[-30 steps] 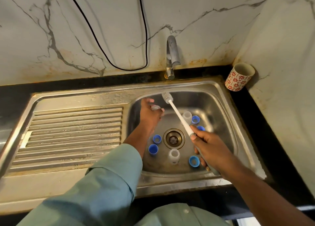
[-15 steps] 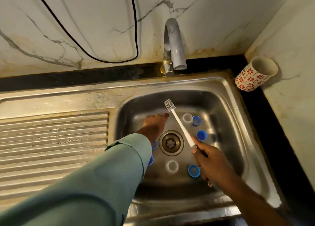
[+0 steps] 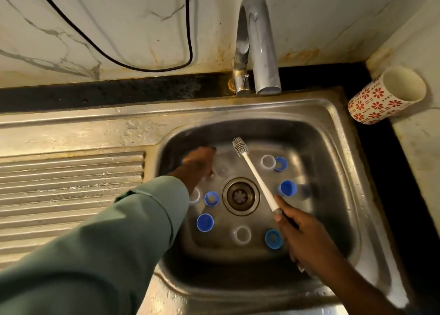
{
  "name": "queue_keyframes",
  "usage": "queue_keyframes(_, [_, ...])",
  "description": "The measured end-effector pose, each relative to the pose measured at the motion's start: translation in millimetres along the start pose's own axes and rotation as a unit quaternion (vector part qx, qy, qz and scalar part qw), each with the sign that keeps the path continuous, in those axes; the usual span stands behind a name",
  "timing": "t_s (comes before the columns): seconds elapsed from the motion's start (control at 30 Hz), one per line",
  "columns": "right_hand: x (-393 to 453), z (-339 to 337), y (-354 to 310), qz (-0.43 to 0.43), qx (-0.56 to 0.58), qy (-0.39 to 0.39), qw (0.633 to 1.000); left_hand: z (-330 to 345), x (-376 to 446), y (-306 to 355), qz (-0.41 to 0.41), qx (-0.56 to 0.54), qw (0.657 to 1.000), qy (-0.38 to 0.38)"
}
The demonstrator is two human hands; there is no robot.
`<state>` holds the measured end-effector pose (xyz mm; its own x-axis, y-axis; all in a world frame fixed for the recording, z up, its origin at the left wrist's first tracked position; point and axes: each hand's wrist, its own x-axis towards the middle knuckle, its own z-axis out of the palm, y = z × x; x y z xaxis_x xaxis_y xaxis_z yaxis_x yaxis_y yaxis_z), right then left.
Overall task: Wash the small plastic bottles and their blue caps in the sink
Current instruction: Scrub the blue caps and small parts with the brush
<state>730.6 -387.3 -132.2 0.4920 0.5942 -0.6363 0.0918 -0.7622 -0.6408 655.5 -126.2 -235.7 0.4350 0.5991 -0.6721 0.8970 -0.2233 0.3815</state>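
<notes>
Several small clear bottles stand in the steel sink (image 3: 338,134), among them one (image 3: 268,161) at the back right and one (image 3: 242,234) in front of the drain. Another bottle (image 3: 194,195) is half hidden by my sleeve. Several blue caps lie around the drain, for example at the right (image 3: 288,188) and at the left (image 3: 205,222). My left hand (image 3: 197,162) is low at the basin's back left, blurred, next to a faint clear bottle (image 3: 220,170). Its grip is unclear. My right hand (image 3: 300,241) grips the handle of a white bottle brush (image 3: 257,179), bristles up over the basin.
The faucet (image 3: 259,41) arches over the sink's back edge. A flower-patterned mug (image 3: 385,96) leans in the right corner on the black counter. The ribbed drainboard (image 3: 71,184) lies to the left. A black cable (image 3: 119,60) hangs on the marble wall. The drain (image 3: 241,195) sits mid-basin.
My left hand went down from mid-height, where it held a bottle, to the basin floor at the back left. The view moved closer to the sink. The brush stayed roughly in place.
</notes>
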Motion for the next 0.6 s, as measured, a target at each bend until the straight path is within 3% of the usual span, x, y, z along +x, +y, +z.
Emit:
queue_keyframes(0.13, [-2.6,4.1,3.0,-0.002,-0.012,-0.001,1.000,4.8,-7.4,-5.7,-0.038,0.101,0.994,0.008])
queue_keyframes(0.3, [-10.3,2.1,-0.6,-0.019,-0.010,0.005,1.000,11.2,-4.8,-16.7,-0.047,0.062,0.997,0.005])
queue_keyframes(0.43, [-22.5,-6.0,-3.9,-0.048,-0.007,0.000,0.999,-15.3,-27.7,-7.1,-0.056,-0.108,0.987,0.104])
queue_keyframes(0.5, [-34.8,-13.1,-10.3,-0.092,-0.031,-0.017,0.995,-29.4,-47.2,-1.6,-0.059,-0.250,0.956,0.142])
queue_keyframes(0.6, [-55.5,-20.8,-18.9,-0.158,-0.086,-0.035,0.983,-38.4,-85.8,0.6,-0.049,-0.451,0.876,0.162])
